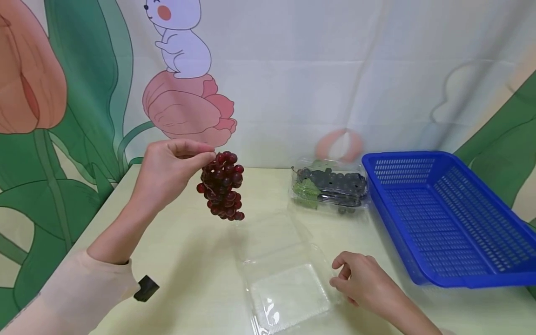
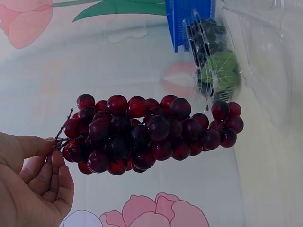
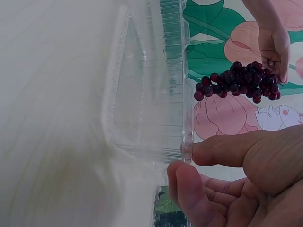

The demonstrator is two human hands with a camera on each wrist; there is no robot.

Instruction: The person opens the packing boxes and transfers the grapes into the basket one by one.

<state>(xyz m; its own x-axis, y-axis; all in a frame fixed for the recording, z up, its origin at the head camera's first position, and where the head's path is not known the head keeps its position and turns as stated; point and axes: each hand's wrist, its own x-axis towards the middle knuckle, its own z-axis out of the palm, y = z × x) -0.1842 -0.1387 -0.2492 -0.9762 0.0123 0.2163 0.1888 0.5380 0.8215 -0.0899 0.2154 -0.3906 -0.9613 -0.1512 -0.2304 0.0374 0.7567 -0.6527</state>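
In the head view, my left hand [image 1: 169, 170] holds up a bunch of dark red grapes [image 1: 224, 186], pinching its stem at the top. The left wrist view shows thumb and fingertips of the left hand [image 2: 35, 175] on the thin brown stem, with the grapes [image 2: 142, 135] hanging free of the table. A clear plastic clamshell box [image 1: 289, 293] lies unfolded on the table, below and to the right of the bunch. My right hand [image 1: 368, 286] is at its right side. In the right wrist view, the right thumb and finger pinch the box's rim [image 3: 187, 104].
A closed clear box of dark grapes [image 1: 335, 184] with a green leaf stands at the back of the pale table [image 1: 188, 260]. To its right is a blue plastic basket [image 1: 389, 232] with slotted walls. A printed curtain [image 1: 284, 93] hangs behind the table.
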